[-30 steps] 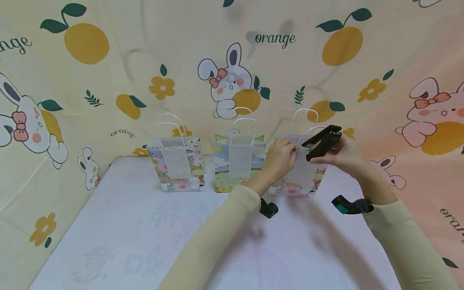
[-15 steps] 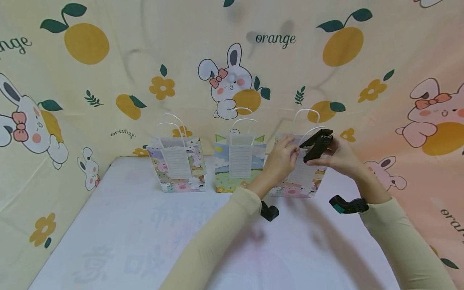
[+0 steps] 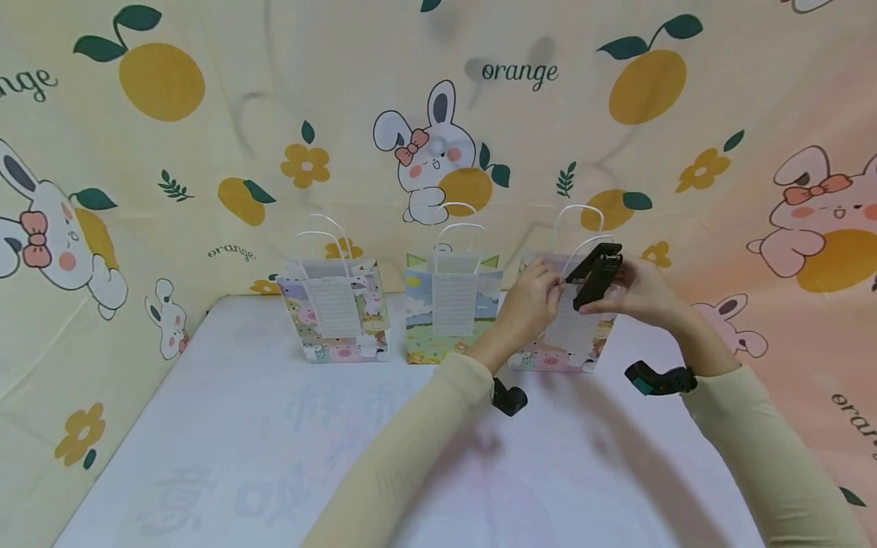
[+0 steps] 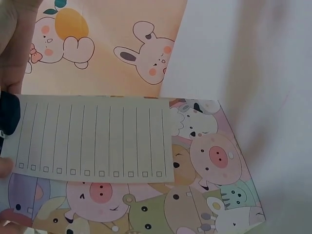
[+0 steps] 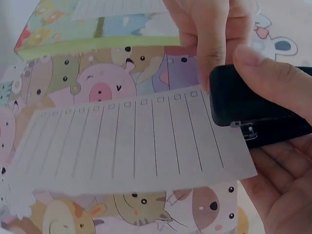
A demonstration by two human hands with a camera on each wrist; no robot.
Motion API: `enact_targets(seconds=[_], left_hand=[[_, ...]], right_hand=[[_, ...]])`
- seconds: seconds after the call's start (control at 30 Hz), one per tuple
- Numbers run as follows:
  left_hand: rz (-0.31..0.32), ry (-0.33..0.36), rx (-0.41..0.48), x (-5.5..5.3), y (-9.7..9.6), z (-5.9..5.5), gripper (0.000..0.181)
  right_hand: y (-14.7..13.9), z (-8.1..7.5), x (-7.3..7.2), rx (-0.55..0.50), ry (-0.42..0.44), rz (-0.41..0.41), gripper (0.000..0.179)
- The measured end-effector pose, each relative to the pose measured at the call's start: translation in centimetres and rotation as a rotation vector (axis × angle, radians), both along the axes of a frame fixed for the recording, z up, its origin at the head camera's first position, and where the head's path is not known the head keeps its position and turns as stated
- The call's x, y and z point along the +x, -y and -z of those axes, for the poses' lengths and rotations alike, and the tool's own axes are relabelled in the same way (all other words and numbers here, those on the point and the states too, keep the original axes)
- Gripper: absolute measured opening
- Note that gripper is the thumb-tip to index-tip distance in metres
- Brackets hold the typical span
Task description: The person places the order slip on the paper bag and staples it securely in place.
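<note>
My right hand point(image 3: 647, 293) grips a black stapler point(image 3: 599, 278), its thumb on top and its fingers beneath in the right wrist view. The stapler's front end sits over the top edge of a lined checklist slip point(image 5: 122, 141), which lies against the front of the right-hand animal-print paper bag point(image 3: 548, 359). At that bag's top edge my left hand point(image 3: 527, 304) pinches the slip and rim beside the stapler. Whether the stapler's jaws are pressed together is hard to see. The left wrist view shows the slip's ruled lines and boxes plainly.
Two more paper bags stand to the left, a landscape-print bag point(image 3: 418, 335) in the middle and an animal-print bag point(image 3: 298, 312) farther left. Each has a lined slip on its front and white handles. All stand on a white table point(image 3: 274, 457) before a rabbit-and-orange cloth point(image 3: 342, 68).
My right hand has brought the stapler left and slightly down, closer to the left fingers at the bag's top edge. The left hand has stayed nearly still.
</note>
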State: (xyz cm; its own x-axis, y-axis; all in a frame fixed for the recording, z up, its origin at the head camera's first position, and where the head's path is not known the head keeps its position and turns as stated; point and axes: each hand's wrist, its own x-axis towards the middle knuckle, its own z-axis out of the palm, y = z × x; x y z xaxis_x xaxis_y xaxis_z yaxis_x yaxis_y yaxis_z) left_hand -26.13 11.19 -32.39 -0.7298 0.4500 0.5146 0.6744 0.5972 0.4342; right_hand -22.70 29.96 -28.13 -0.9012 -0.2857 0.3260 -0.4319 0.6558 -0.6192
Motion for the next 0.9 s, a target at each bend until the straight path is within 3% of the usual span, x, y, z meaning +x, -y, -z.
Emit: enact_targets(seconds=[0.3,0.6,0.9], left_hand=[[-0.01,0.027,-0.037,-0.18,0.06,-0.25,0.023],[-0.015,0.016,-0.047,-0.08,0.04,-0.3,0.023],[-0.006,0.028,-0.044,-0.08,0.07,-0.23,0.023]], right_hand=[[-0.01,-0.16,-0.69,0.099,-0.018,-0.004,0.065],[-0.24,-0.27,-0.72,0.113,-0.063,-0.011,0.061],[-0.36,-0.36,-0.9,0.121,-0.046,-0.031,0.06]])
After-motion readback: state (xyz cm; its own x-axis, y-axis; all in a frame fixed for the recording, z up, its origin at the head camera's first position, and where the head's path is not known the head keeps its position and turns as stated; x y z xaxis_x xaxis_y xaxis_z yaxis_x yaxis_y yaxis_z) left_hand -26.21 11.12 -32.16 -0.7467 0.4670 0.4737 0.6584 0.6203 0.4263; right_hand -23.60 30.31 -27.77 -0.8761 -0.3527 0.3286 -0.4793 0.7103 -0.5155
